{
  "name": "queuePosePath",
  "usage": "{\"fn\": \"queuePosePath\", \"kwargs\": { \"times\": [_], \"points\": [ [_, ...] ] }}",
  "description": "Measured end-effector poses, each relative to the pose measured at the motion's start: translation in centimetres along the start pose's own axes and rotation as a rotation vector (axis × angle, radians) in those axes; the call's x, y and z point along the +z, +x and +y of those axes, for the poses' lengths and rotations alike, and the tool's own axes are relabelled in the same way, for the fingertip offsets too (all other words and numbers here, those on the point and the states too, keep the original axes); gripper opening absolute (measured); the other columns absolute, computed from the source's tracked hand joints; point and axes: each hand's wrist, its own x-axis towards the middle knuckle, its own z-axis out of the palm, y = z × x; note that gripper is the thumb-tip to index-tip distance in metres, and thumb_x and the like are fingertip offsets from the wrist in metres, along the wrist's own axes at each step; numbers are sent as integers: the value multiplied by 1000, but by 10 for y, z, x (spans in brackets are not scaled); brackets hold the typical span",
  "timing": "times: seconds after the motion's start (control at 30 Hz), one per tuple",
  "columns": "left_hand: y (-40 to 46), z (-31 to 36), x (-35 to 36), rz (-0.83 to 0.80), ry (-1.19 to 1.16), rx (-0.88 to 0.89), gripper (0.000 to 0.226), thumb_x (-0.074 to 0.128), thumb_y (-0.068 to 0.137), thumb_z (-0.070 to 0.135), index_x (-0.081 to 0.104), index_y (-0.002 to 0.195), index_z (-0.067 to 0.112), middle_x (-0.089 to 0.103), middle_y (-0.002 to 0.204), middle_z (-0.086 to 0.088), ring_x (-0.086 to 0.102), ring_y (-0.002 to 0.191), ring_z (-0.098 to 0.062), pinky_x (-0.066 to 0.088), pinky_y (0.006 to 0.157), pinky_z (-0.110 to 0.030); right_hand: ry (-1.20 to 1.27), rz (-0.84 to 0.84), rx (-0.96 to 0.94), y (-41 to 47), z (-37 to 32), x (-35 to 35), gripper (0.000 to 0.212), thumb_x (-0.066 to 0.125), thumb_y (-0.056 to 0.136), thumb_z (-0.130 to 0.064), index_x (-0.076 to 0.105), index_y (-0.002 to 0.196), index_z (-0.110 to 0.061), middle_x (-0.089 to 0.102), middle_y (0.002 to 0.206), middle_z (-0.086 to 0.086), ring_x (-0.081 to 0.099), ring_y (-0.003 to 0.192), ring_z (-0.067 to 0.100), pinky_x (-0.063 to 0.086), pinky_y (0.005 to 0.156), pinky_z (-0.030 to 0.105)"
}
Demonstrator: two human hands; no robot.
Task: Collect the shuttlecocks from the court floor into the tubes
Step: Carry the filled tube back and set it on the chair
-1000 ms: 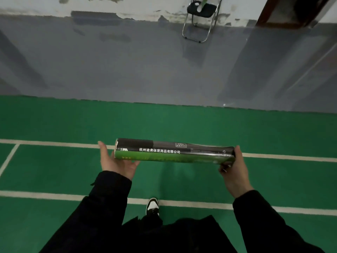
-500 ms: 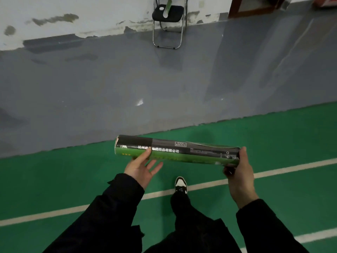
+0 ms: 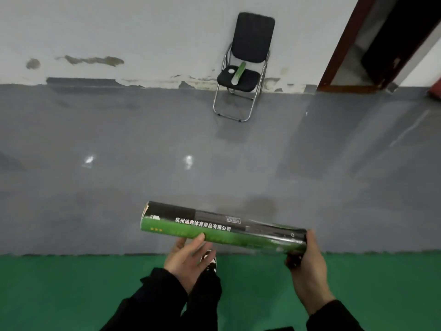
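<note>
I hold a long black-and-green shuttlecock tube (image 3: 222, 229) level in front of me, with white print along its side. My right hand (image 3: 307, 263) grips its right end. My left hand (image 3: 188, 255) lies under the tube left of its middle, palm up and fingers spread, touching its underside. A second green tube (image 3: 239, 73) lies on the seat of a black folding chair (image 3: 248, 56) by the far wall, with a small white round lid (image 3: 231, 70) beside it. No shuttlecocks show on the floor.
Grey floor (image 3: 119, 163) stretches from the green court edge (image 3: 71, 283) to the stained white wall. A dark doorway with a red-brown frame (image 3: 346, 44) stands at the upper right. My shoe (image 3: 210, 261) shows below the tube.
I have walked from the lined green court up to its edge, and the chair now looks closer. My left hand slid from the tube's left end to beneath its middle.
</note>
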Motion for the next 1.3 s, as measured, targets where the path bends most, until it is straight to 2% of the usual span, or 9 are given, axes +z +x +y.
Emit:
{"fn": "queuePosePath", "kwargs": {
  "times": [0.1,0.27,0.47,0.63,0.73,0.83,0.97,1.03,1.3],
  "points": [
    [85,30,53,-71,63,14,71,106,42,17,53,90,17,74,101,-14,75,103,-34,62,90,-47,-33,-19,-17,75,-47,51,36,50,104,-47,63,103,-13,55,79,3,47,64,13,41,60,31],
    [222,100,167,-99,85,13,78,93,62,16,52,129,22,69,135,-20,74,112,-32,64,82,-43,-1,-13,-41,181,-139,126,40,52,103,-49,67,99,-13,62,71,3,52,65,18,44,63,35],
    [374,174,300,-135,116,40,110,109,32,29,51,126,26,72,123,-11,76,107,-28,64,84,-43,57,-112,-62,316,-234,192,29,62,98,-38,77,94,-14,64,75,5,56,62,20,44,64,35],
    [523,212,402,-116,136,63,64,91,74,21,58,129,24,73,128,-8,72,115,-27,62,94,-43,44,-147,-121,472,-302,249,28,59,100,-32,75,101,-8,68,80,9,61,64,19,45,62,33],
    [610,239,460,-11,94,114,51,77,79,27,63,127,23,72,128,-6,69,114,-25,60,94,-40,-8,-231,-148,568,-355,302,29,60,100,-31,76,98,-8,68,80,11,60,64,22,44,58,32],
    [677,277,510,20,33,159,60,88,78,28,58,130,25,68,131,-8,70,113,-25,64,83,-38,-49,-316,-121,641,-409,370,28,63,96,-32,78,87,-10,68,77,10,59,64,24,45,60,32],
    [753,316,563,-7,-1,145,100,100,56,29,53,142,16,65,142,-21,72,116,-31,63,90,-42,-99,-472,-72,718,-464,466,47,84,71,-56,80,82,-10,68,76,11,61,62,21,49,59,28],
    [801,339,585,15,-36,159,122,105,50,29,44,153,5,69,134,-22,73,115,-32,63,86,-42,-131,-530,-40,761,-481,513,40,82,79,-50,80,84,-10,69,81,14,62,64,20,50,63,28],
    [1008,467,624,144,-79,217,93,88,76,15,39,155,8,77,118,-14,76,108,-30,63,86,-44,-182,-558,3,936,-530,683,29,57,99,-29,74,109,-7,76,99,10,64,64,20,52,64,31]
  ]
}}
